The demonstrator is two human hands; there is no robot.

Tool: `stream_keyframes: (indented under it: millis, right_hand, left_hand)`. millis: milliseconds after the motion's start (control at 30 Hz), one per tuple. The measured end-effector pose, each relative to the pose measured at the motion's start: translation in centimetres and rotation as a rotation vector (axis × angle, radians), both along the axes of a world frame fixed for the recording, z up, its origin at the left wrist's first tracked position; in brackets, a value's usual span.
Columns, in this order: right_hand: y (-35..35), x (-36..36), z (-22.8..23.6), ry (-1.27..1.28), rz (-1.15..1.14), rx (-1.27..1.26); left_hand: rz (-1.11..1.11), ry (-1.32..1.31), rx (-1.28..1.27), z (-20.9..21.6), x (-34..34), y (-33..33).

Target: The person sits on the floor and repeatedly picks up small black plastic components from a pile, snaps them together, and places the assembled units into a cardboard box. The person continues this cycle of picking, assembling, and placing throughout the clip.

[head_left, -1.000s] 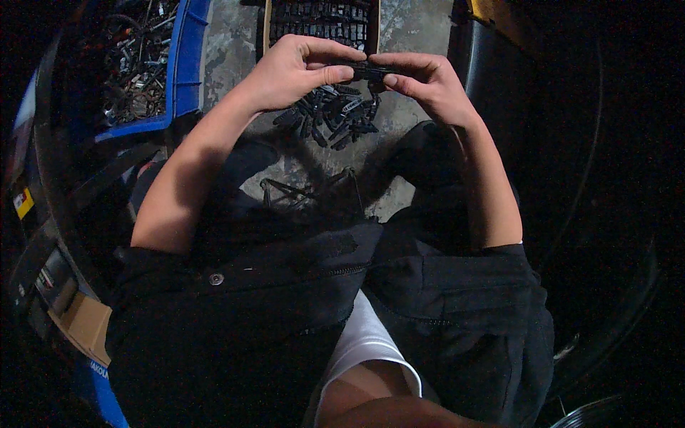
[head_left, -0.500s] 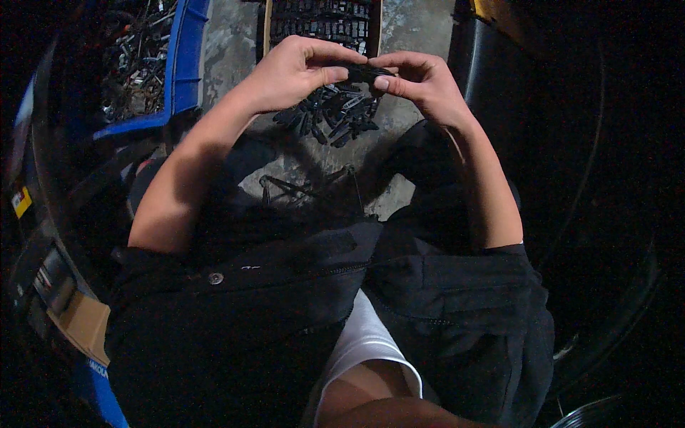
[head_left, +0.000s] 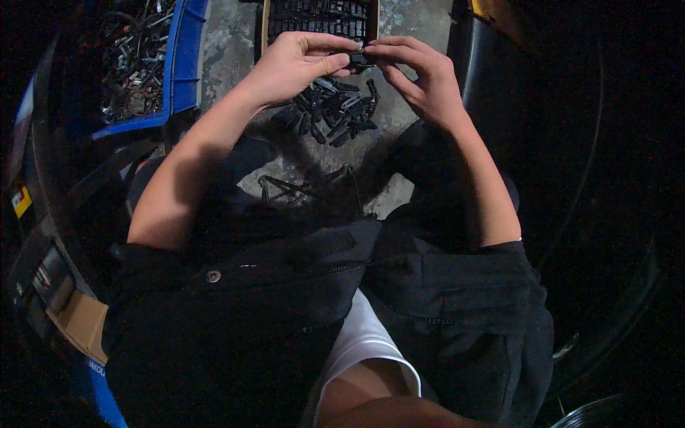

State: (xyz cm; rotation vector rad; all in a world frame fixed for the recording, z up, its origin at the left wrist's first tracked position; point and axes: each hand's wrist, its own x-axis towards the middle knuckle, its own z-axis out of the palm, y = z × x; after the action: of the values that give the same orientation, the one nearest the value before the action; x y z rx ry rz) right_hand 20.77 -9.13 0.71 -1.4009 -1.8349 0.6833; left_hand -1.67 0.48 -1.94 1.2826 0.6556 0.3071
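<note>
My left hand (head_left: pixel 303 65) is closed, pinching a small black piece (head_left: pixel 362 58) between thumb and fingers. From the other side the fingertips of my right hand (head_left: pixel 426 77) close on the same piece, their tips meeting those of the left. The piece is mostly covered by fingers, and its kind is too small to make out. Just below my hands, a loose pile of slim black pieces (head_left: pixel 342 114), some with grey or silvery parts, lies on the concrete floor. Behind the hands stands a shallow box (head_left: pixel 378 21) with similar dark pieces set in rows.
To the left is a blue bin (head_left: pixel 187 64) full of mixed metal bits. A thin dark folding frame (head_left: pixel 285 187) stands low between my legs. A large dark rounded object (head_left: pixel 489 64) is at the right. Open cardboard (head_left: pixel 84 324) shows at lower left.
The black piece has turned between my hands and less of it shows. My right hand has shifted slightly up and left, its fingers stretched further toward the left fingertips.
</note>
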Motion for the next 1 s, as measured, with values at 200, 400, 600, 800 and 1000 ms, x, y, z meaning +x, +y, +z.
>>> stream_keyframes:
  millis: [200,400,600,800,1000]
  right_hand:
    - [-0.4,-0.9,0.4,0.029,-0.077,-0.049]
    - [-0.5,-1.3,1.1,0.419,-0.186,-0.429]
    - [-0.6,-1.4,0.0,0.557,-0.177,-0.439]
    - [-0.5,-0.9,-0.5,0.694,-0.203,-0.430]
    - [-0.3,-0.5,-1.1,0.834,-0.199,-0.552]
  left_hand:
    - [0.003,-0.042,-0.089,-0.1,0.1,-0.2]
    - [0.038,-0.093,0.064,0.5,0.2,-0.5]
    - [0.001,-0.046,0.081,0.4,0.2,-0.3]
    - [-0.027,0.015,0.168,0.5,0.0,-0.2]
    - [-0.016,-0.099,0.063,0.3,0.1,-0.1]
